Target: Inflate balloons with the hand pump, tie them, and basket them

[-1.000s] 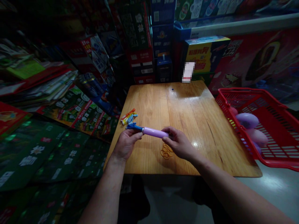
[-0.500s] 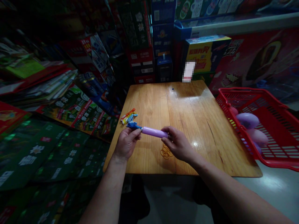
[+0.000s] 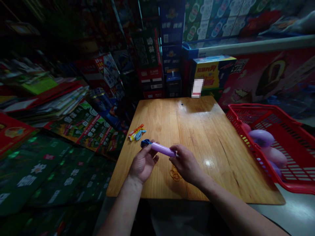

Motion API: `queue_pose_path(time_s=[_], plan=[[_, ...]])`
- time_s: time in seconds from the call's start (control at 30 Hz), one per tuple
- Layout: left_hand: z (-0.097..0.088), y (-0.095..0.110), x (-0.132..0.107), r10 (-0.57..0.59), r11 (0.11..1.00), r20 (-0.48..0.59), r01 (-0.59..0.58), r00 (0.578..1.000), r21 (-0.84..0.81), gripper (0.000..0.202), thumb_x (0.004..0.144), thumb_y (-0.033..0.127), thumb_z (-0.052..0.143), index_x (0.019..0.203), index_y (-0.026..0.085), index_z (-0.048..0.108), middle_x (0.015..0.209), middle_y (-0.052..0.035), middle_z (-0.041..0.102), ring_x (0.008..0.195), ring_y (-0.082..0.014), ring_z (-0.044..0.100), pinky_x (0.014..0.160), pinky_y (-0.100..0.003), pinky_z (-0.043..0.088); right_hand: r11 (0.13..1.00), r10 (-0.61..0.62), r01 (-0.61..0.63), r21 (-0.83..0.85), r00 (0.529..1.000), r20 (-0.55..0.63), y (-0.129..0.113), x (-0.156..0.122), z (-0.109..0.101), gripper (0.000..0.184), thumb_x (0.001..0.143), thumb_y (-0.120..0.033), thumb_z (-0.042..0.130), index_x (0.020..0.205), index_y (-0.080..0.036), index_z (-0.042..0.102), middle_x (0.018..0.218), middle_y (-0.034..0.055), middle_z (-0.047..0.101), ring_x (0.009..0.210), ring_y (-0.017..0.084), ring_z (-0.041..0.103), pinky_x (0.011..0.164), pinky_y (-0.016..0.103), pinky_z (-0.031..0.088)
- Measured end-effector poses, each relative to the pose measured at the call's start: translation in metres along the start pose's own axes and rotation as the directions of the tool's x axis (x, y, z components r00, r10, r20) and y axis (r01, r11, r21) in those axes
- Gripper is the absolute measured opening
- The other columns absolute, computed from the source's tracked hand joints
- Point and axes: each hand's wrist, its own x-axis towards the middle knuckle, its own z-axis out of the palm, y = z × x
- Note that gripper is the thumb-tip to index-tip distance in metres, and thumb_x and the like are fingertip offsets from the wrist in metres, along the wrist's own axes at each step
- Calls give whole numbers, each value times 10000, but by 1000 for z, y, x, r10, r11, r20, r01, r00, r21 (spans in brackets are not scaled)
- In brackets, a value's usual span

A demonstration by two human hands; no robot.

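A purple balloon pump (image 3: 163,149) is held level above the table between my two hands. A limp dark blue balloon (image 3: 145,143) sits at its left end, over the nozzle. My left hand (image 3: 142,164) is closed there, thumb and fingers pinching where the balloon's neck meets the pump. My right hand (image 3: 186,163) grips the pump's other end, where a short pale part shows by the fingers. Below and beside that hand lies a heap of tan rubber bands (image 3: 175,173), partly hidden. Flat orange, yellow and light blue balloons (image 3: 137,132) rest at the table's left side.
The wooden table (image 3: 159,118) has a small dark dot near its back edge. A red basket (image 3: 292,144) with several purple and pink inflated balloons (image 3: 262,137) stands at the right. Green cartons (image 3: 44,167) are stacked along the left, and more boxes (image 3: 214,72) behind.
The view has tilted up, so everything sits lower. My left hand has shifted right along the pump's end with its fingers more spread into view. The blue balloon is more bunched.
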Motion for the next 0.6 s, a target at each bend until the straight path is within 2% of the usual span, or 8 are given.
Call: queue_pose_path(time_s=[0.1, 0.17, 0.2, 0.27, 0.37, 0.47, 0.53, 0.6], plan=[[4, -2, 2, 65, 997, 19, -65, 998, 35, 250, 855, 216, 669, 1104, 200, 681, 1219, -94, 661, 960, -161, 645, 712, -249, 504, 995, 66, -65, 76, 998, -6, 2, 3, 0, 183, 834, -176, 625, 1014, -210, 610, 948, 46, 621, 825, 175, 568, 715, 315, 443], [4, -2, 3, 130, 991, 22, -131, 991, 40, 231, 855, 208, 671, 1084, 188, 685, 1189, -96, 675, 966, -167, 648, 741, -259, 520, 957, 190, -188, 220, 982, 12, 2, 6, -1, 238, 829, -234, 656, 1062, -209, 614, 920, 41, 624, 784, 165, 574, 670, 298, 445], [4, -2, 4, 154, 987, 22, -155, 988, 33, 217, 854, 204, 671, 1070, 182, 689, 1161, -95, 684, 964, -169, 650, 753, -265, 529, 906, 269, -268, 326, 962, 43, 3, 7, -2, 269, 827, -270, 670, 1081, -203, 611, 891, 36, 621, 751, 157, 574, 641, 287, 443], [4, 0, 6, 179, 984, 13, -179, 984, 14, 200, 853, 193, 672, 1051, 175, 694, 1110, -93, 699, 944, -169, 657, 761, -274, 545, 729, 386, -397, 558, 911, 145, 4, 10, -5, 293, 819, -327, 692, 1061, -184, 609, 830, 23, 614, 667, 131, 558, 580, 257, 423], [4, 7, 9, 201, 979, -23, -201, 979, -17, 190, 866, 170, 649, 1051, 161, 692, 1080, -96, 706, 912, -156, 666, 739, -255, 558, 456, 391, -432, 778, 883, 261, 7, 14, -14, 227, 789, -313, 737, 881, -149, 610, 773, 16, 611, 569, 78, 497, 523, 212, 374], [3, 20, 11, 243, 966, -97, -250, 965, -66, 176, 894, 164, 607, 1049, 161, 691, 1063, -88, 711, 908, -146, 674, 722, -231, 562, 263, 390, -416, 871, 871, 298, 12, 19, -30, 215, 781, -286, 759, 806, -130, 613, 698, 8, 590, 553, 62, 475, 505, 182, 355], [3, 28, 10, 281, 952, -133, -293, 951, -88, 170, 904, 169, 595, 1041, 170, 695, 1056, -78, 715, 909, -142, 677, 725, -223, 565, 92, 400, -403, 911, 852, 337, 16, 22, -40, 193, 797, -276, 746, 865, -133, 636, 684, 4, 581, 561, 64, 480, 502, 171, 358], [5, 30, 8, 307, 944, -119, -318, 944, -92, 174, 911, 179, 589, 1049, 184, 695, 1084, -73, 710, 933, -143, 675, 742, -222, 567, -76, 374, -376, 923, 848, 376, 17, 22, -43, 176, 806, -235, 736, 919, -142, 637, 687, -7, 571, 560, 58, 474, 500, 160, 362]])
